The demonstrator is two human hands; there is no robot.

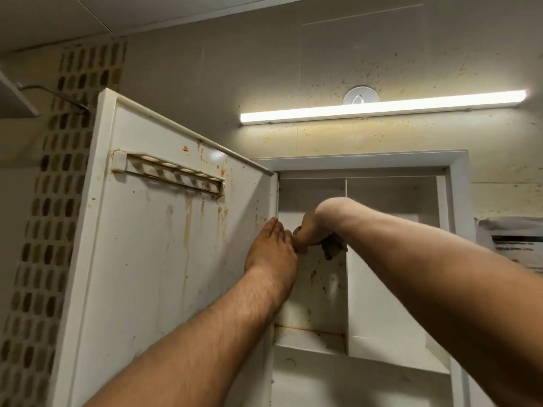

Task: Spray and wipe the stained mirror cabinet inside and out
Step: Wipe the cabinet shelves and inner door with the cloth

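The white mirror cabinet [361,163] stands open, its door [152,259] swung out to the left with brown drip stains on the inner face. A slotted holder rail [173,173] is fixed near the door's top. My left hand [270,248] lies flat with fingers together against the door's hinge edge. My right hand [308,230] is bent at the wrist inside the left compartment, shut on a dark dirty cloth [333,246] pressed near the stained back panel [317,283]. A vertical divider [346,289] separates the two compartments.
A lit tube lamp [382,108] hangs above the cabinet on a speckled wall, with a round hook [360,95] over it. A paper notice [514,245] is on the right wall. Brown mosaic tiles [53,201] run down the left. A shelf [308,337] crosses the left compartment.
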